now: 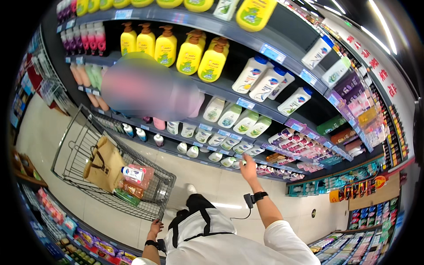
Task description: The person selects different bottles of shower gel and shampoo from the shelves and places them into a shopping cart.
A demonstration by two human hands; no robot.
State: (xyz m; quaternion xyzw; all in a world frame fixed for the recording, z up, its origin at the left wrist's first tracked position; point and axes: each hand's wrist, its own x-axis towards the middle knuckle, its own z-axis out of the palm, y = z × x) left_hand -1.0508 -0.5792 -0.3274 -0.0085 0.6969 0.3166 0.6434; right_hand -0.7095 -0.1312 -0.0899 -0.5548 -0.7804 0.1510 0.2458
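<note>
My right hand (249, 168) reaches forward over the lower shelves, its fingers apart. A white bottle with a green cap (237, 164) shows just beyond the fingers, and nothing is plainly held. Low on my left, my left hand (156, 227) is at the near corner of a metal wire shopping cart (155, 217), fingers slightly curled; whether it grips the rim is unclear. Inside the cart lie a tan bag (102, 165) with dark handles, a white bottle with a blue cap (133, 174), a pink pack (149, 175), a brown pack (133, 189) and a green pack (127, 197).
A tall shelf unit (225, 29) spans the front, holding yellow pump bottles (213, 61), white blue-capped bottles (250, 74) and green-capped bottles (230, 116). A blurred patch hides part of it. More stocked shelves stand behind left (96, 243) and right (351, 246). Pale tiled floor (298, 212) lies between.
</note>
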